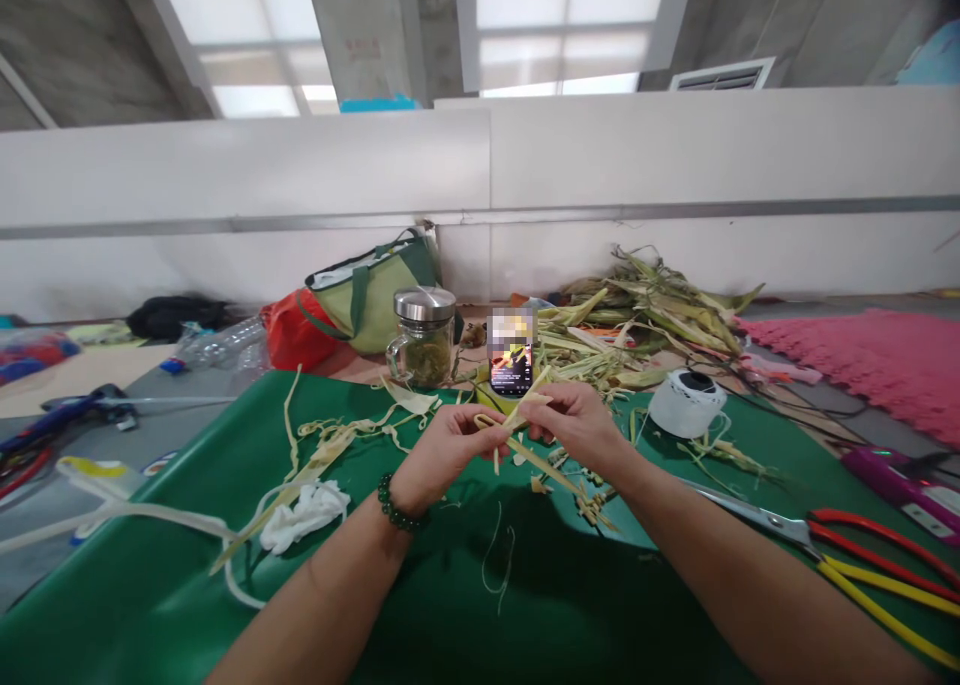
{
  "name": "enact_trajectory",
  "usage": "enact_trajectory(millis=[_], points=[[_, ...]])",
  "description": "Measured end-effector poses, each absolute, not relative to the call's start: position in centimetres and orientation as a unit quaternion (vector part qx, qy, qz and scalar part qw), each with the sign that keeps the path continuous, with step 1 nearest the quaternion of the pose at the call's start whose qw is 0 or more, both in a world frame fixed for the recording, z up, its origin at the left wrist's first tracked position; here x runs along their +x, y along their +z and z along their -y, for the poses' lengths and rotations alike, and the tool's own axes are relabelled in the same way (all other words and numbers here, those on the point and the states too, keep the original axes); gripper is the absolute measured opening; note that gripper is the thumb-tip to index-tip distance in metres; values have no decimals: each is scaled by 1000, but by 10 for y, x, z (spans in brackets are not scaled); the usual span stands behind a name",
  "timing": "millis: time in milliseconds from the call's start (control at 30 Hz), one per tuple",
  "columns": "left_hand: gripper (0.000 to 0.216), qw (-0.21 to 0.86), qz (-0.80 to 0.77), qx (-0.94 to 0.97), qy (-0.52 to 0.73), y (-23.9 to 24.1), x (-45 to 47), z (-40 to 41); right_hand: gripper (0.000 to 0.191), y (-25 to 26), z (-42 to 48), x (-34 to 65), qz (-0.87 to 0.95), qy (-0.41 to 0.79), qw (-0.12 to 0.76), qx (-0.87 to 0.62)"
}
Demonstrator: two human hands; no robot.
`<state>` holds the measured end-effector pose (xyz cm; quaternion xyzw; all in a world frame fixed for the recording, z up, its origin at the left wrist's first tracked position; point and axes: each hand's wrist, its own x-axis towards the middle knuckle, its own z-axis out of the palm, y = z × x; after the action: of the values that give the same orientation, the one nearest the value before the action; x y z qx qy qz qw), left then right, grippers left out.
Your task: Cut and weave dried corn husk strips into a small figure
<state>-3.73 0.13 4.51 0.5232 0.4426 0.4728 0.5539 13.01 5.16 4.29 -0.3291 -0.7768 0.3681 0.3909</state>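
Both my hands meet over the green sheet at the middle of the view. My left hand, with a dark bead bracelet on its wrist, pinches a pale yellow husk strip. My right hand is closed on the same strip from the other side. The strip runs down and to the right from my fingers, ending in a knotted bundle on the sheet. Loose husk strips and a crumpled white scrap lie to the left of my hands.
A pile of corn husks lies behind. A phone, a glass jar with a metal lid and a green bag stand at the back. A white tape roll, scissors and red and yellow handles lie right.
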Motion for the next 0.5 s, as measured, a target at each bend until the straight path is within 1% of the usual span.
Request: enact_trajectory(millis=[33,100,133,167,200,233,300,333,400,500], points=[[27,558,-444,511,479,46,-39,-2,36,44,-53,133,795,325,396,-324],[27,561,-448,495,490,48,-43,-2,36,48,-54,140,832,166,441,-294],[27,561,-448,491,493,49,-44,-3,31,50,-52,143,841,63,469,-263],[27,562,-448,490,493,50,-46,-3,22,53,-50,146,848,-34,481,-220],[27,563,-448,491,491,51,-47,-3,13,56,-46,149,857,-113,471,-174],[27,563,-447,496,487,52,-48,-3,12,58,-43,150,871,-171,441,-134],[26,559,-445,513,476,52,-49,-4,22,60,-35,150,896,-237,365,-86],[25,555,-445,525,468,51,-49,-4,24,60,-32,149,903,-253,338,-77],[22,544,-446,548,452,49,-48,-4,25,60,-28,147,905,-267,323,-72],[16,533,-453,557,447,47,-48,-5,27,59,-26,144,912,-255,313,-71]])
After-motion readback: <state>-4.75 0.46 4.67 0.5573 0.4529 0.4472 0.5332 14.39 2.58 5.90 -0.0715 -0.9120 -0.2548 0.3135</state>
